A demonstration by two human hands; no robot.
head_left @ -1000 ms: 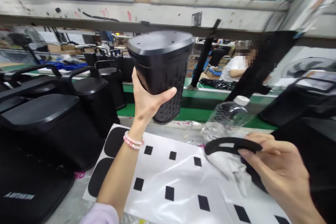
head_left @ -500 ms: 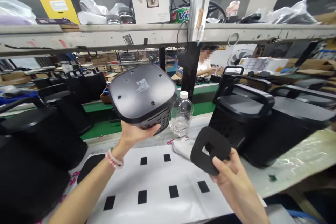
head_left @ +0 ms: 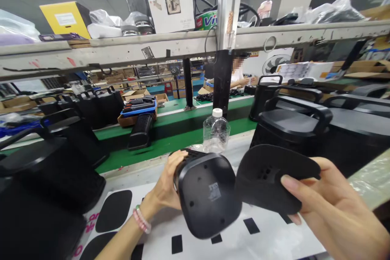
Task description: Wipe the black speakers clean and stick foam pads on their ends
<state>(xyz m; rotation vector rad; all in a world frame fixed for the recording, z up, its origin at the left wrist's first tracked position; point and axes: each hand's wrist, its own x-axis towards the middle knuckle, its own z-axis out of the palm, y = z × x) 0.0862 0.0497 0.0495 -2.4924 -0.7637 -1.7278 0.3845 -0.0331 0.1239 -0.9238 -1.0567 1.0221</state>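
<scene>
My left hand [head_left: 169, 183] is wrapped round the side of a black speaker [head_left: 207, 215], which is tilted so its flat base, with screw holes and a small printed label, faces me. Between the thumb and fingers of my right hand [head_left: 326, 195] is a black foam pad [head_left: 262, 174] with rounded corners and an opening near its middle. The pad is close beside the speaker's right edge; whether they touch I cannot tell. Below lies a white backing sheet [head_left: 161, 235] with small black rectangles [head_left: 177, 244]. Two dark rounded pads [head_left: 114, 211] lie at the left.
A clear plastic bottle [head_left: 217, 132] stands behind the speaker. Black handled speakers crowd the left [head_left: 39, 183] and right [head_left: 292, 126]. A green conveyor belt [head_left: 170, 130] crosses behind, with a box of parts [head_left: 138, 109]. A shelf [head_left: 122, 48] spans above; another person [head_left: 239, 75] sits beyond.
The speaker has come down and towards me, its base turning from upward to facing me. My right hand has brought the foam pad up close beside it.
</scene>
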